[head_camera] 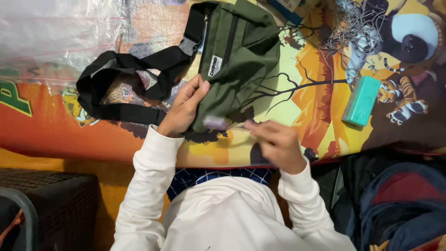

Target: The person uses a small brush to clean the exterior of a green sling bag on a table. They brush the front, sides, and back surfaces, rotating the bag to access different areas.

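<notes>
The green bag [234, 60] lies on the printed surface [316, 107], its long axis running from the far end down towards the person, its black strap [121, 86] looping off to the left. The left hand [182, 109] pins the bag's near left edge, thumb and fingers [197, 88] pinching the fabric. The right hand [278, 145] hovers just right of the bag's near corner, fingers pressed around a small blurred greyish thing [214, 122] whose tip points left at that corner. A teal box [362, 101] sits well apart, right.
</notes>
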